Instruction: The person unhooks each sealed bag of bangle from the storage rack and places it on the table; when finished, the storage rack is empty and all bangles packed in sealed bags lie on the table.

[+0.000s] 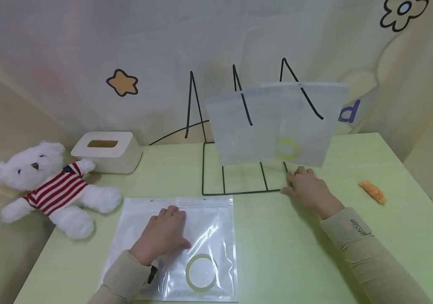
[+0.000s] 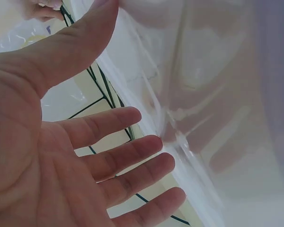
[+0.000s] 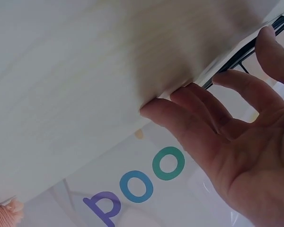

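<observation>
My left hand (image 1: 163, 234) rests on a clear zip bag (image 1: 205, 219) lying flat on the table, its fingers spread and relaxed. A pale yellow ring (image 1: 187, 272) shows on that bag's lower right part. In the left wrist view the fingertips (image 2: 154, 144) of this hand overlap the shiny plastic. At the front right corner of a black wire rack (image 1: 239, 193), my right hand (image 1: 311, 190) touches the wire with thumb and index finger apart. Its other fingertips (image 3: 151, 106) rest on the tabletop. Translucent bags (image 1: 246, 135) hang from the rack's middle and right prongs.
On the left a white teddy bear (image 1: 53, 185) in a striped shirt leans by a white tissue box (image 1: 106, 152). An orange tied cloth bundle (image 1: 373, 192) lies right of my right hand. Behind the table (image 1: 277, 253) hangs a printed curtain (image 1: 155, 42).
</observation>
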A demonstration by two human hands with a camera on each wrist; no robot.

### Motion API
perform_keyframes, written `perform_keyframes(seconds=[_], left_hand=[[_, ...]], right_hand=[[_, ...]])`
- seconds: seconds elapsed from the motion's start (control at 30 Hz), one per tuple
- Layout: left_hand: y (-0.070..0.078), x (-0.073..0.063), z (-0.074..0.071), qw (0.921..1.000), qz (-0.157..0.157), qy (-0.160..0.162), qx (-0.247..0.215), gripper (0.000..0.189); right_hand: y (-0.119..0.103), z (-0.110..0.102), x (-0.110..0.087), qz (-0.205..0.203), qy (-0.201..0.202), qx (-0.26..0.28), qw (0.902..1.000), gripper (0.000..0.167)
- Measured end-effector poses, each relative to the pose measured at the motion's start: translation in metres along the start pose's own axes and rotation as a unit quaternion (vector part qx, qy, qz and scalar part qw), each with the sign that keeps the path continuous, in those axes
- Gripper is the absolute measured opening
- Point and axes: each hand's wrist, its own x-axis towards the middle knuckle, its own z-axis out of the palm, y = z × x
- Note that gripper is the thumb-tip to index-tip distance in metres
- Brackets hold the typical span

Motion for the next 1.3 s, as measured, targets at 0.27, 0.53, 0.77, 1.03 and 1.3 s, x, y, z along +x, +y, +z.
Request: perform_keyframes(seconds=[0.27, 0.53, 0.77, 1.03, 1.3], left_hand=[[0.014, 0.013, -0.027, 0.9949, 0.009, 0.07, -0.072, 0.073], [0.037, 0.044, -0.056, 0.9728, 0.011, 0.126, -0.194, 0.075], [0.053, 0.073, -0.07, 0.9408, 0.01, 0.13, -0.313, 0.081], [0.068, 0.088, -0.083, 0.8983, 0.032, 0.186, -0.397, 0.072], [0.075, 0.095, -0.087, 0.8594, 0.084, 0.221, -0.454, 0.07]], right_hand=[[0.0, -0.003, 0.0, 0.008, -0.002, -0.003, 1.0, 0.061], [-0.003, -0.004, -0.001, 0.007, -0.003, 0.004, 1.0, 0.061], [-0.004, -0.003, -0.001, 0.008, 0.001, 0.006, 1.0, 0.06], [-0.004, -0.002, 0.0, 0.014, -0.005, 0.003, 0.9999, 0.061], [-0.003, -0.002, -0.001, 0.016, -0.005, 0.0, 0.9999, 0.06]])
